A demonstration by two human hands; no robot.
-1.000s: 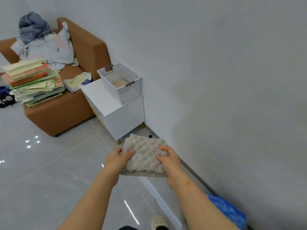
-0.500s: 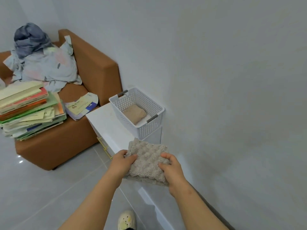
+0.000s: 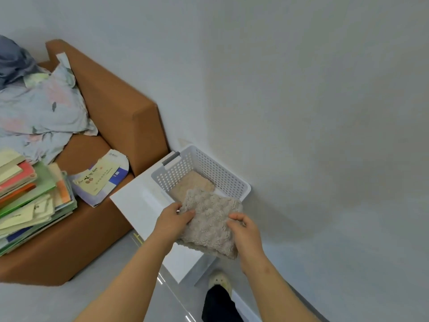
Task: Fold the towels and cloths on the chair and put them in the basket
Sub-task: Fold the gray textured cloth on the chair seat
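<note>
I hold a folded grey bobbled towel (image 3: 210,223) flat between both hands, over the near edge of the white perforated basket (image 3: 210,168). My left hand (image 3: 173,220) grips its left side and my right hand (image 3: 243,228) grips its right side. A folded beige cloth (image 3: 189,184) lies inside the basket, partly hidden by the towel. The basket stands on a white cabinet (image 3: 137,201) against the wall. On the brown chair (image 3: 120,108) to the left lies a crumpled pale floral cloth (image 3: 39,105) with a grey-blue cloth (image 3: 12,61) on top.
A stack of books and folders (image 3: 30,196) and a booklet (image 3: 102,177) sit on the chair seat. The grey wall runs close along the right. My shoe (image 3: 219,281) stands on the shiny grey floor below the cabinet.
I have walked up to the cabinet, and the towel in both hands has moved from in front of the basket to above its near edge.
</note>
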